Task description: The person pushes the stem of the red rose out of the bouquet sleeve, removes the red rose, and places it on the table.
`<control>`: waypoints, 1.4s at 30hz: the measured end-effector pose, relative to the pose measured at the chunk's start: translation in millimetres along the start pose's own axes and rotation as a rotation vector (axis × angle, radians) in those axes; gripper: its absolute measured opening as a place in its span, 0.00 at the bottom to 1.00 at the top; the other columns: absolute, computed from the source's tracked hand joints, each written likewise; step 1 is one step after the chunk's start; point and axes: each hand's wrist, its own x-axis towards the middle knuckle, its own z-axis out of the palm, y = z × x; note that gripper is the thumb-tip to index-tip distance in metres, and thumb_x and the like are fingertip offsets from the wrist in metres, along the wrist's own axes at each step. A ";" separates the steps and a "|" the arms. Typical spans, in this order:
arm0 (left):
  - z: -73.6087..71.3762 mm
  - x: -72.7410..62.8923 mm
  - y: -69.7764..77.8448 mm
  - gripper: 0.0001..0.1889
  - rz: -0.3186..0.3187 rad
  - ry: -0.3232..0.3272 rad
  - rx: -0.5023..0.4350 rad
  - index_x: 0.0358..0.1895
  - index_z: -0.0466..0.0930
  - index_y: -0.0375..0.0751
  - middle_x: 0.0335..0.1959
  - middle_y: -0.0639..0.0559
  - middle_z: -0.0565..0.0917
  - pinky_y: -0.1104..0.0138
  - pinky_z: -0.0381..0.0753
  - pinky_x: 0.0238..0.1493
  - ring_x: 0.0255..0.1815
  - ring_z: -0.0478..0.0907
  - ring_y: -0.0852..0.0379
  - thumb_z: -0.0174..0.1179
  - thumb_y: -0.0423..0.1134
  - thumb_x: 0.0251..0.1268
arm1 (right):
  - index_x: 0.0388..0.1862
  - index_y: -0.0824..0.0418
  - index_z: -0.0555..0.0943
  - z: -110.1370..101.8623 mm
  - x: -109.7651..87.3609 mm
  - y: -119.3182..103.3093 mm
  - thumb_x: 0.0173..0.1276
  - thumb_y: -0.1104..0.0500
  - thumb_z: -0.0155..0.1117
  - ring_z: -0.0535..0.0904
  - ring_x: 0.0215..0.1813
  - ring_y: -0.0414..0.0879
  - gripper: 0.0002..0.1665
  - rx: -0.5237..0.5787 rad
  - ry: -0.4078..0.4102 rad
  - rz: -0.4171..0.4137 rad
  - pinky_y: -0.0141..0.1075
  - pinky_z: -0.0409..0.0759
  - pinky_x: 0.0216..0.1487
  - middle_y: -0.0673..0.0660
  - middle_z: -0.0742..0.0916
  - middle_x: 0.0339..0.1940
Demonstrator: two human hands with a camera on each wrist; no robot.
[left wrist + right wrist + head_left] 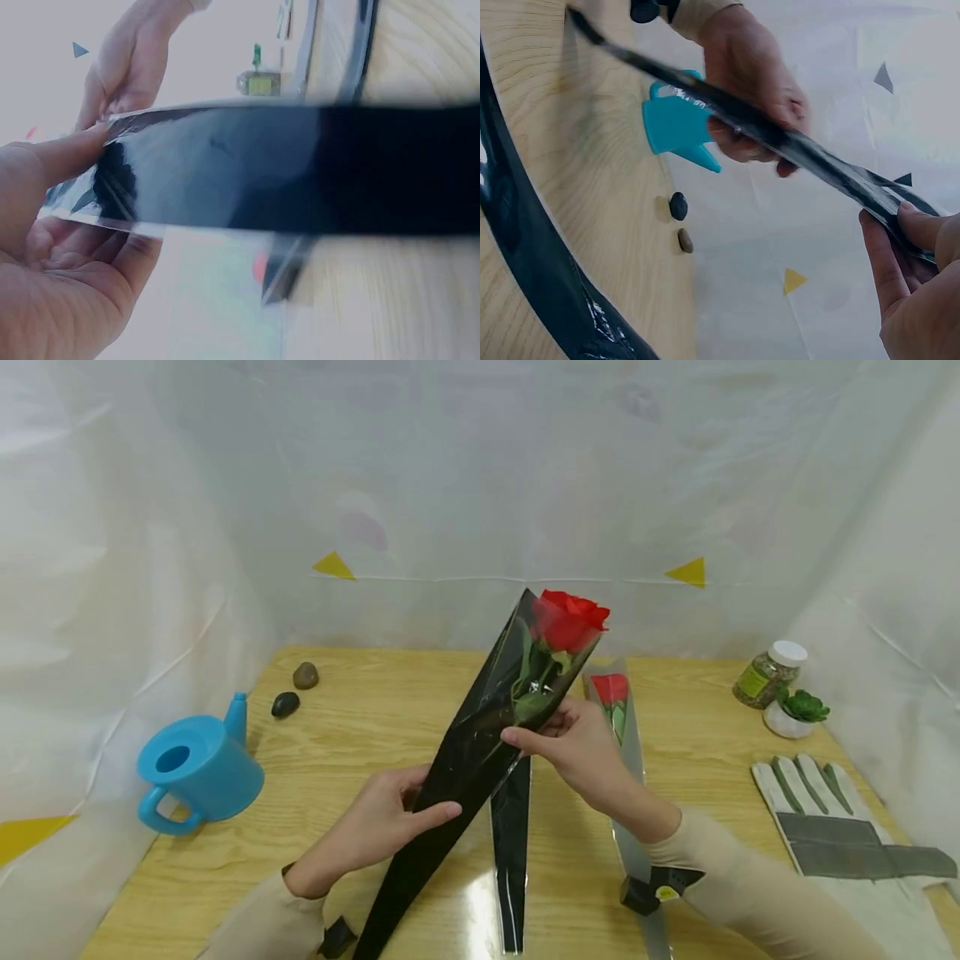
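Holding black-sleeved red rose (476,743) up off the table (360,718), mid-workspace, above a second black sleeve (512,860). Left hand (371,827): thumb across the front, fingers behind, wrapped round the lower part. Right hand (585,756): pinching the upper part between thumb and fingers, just below the bloom (567,620). Could go wrong, judging from here: creasing or splitting thin film if squeezed too hard; slipping through if gripped too loosely, film looking slick; bruising petals if pushing the right grip upward; snagging the second black sleeve if lowered carelessly. Pointing bloom-end up, away and to the right; tapering end down toward near-left. Long axis diagonal. Can't tell whether touching the table at the tail.
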 end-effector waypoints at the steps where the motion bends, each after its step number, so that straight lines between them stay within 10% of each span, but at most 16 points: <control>1: 1.7 1.7 1.2 0.16 0.003 0.002 -0.015 0.54 0.83 0.47 0.31 0.60 0.85 0.65 0.80 0.28 0.26 0.81 0.61 0.65 0.47 0.67 | 0.44 0.64 0.85 2.0 -0.7 1.0 0.59 0.59 0.77 0.85 0.32 0.56 0.16 -0.006 -0.008 -0.010 0.44 0.83 0.38 0.59 0.88 0.32; 17: 17.6 6.0 8.2 0.10 0.068 0.105 -0.065 0.51 0.83 0.44 0.41 0.61 0.86 0.63 0.81 0.43 0.44 0.82 0.60 0.64 0.39 0.69 | 0.44 0.69 0.84 24.2 -6.1 12.2 0.60 0.66 0.75 0.87 0.35 0.57 0.15 0.097 -0.146 -0.001 0.47 0.84 0.38 0.60 0.89 0.35; 31: 22.2 13.2 6.9 0.09 0.024 0.184 -0.041 0.44 0.87 0.43 0.38 0.57 0.87 0.65 0.81 0.42 0.41 0.83 0.61 0.68 0.40 0.64 | 0.47 0.64 0.85 24.2 -3.8 12.9 0.56 0.60 0.79 0.87 0.39 0.50 0.20 -0.057 -0.144 -0.003 0.42 0.84 0.40 0.54 0.89 0.38; 42: 14.3 8.4 1.3 0.14 0.049 0.101 -0.029 0.50 0.86 0.43 0.37 0.57 0.87 0.66 0.80 0.36 0.34 0.83 0.61 0.68 0.42 0.64 | 0.46 0.65 0.85 9.2 0.9 0.7 0.58 0.61 0.78 0.87 0.41 0.55 0.18 0.043 -0.128 0.070 0.44 0.83 0.43 0.59 0.89 0.39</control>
